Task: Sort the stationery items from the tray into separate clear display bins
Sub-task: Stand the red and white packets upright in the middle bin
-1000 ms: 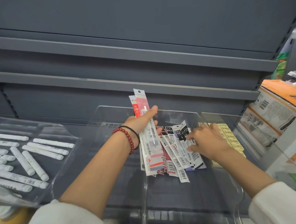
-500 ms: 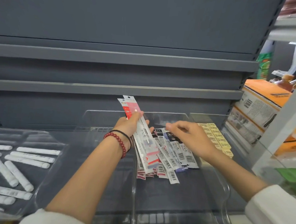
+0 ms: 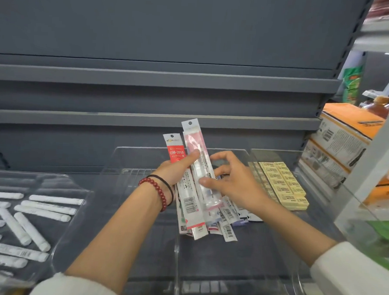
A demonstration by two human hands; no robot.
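Note:
My left hand (image 3: 175, 169) grips a fan of long flat packets over the clear bins: a red-labelled packet (image 3: 175, 149) and a pink one (image 3: 195, 143) stick up above my thumb. My right hand (image 3: 231, 179) pinches the lower part of the pink packet between thumb and curled fingers. Under both hands a loose pile of barcoded packets (image 3: 227, 219) lies in the clear bin (image 3: 228, 266). A divider wall (image 3: 176, 259) separates it from the bare left compartment.
A clear tray (image 3: 55, 243) at the left holds several white wrapped sticks (image 3: 22, 228). Yellow eraser blocks (image 3: 281, 183) fill a bin at the right. Orange and white cartons (image 3: 342, 141) are stacked further right. Grey shelf boards (image 3: 147, 79) rise behind.
My left hand lifted the held packets higher and more upright. My right hand left the pile and came across to pinch the pink packet. The camera shifted slightly.

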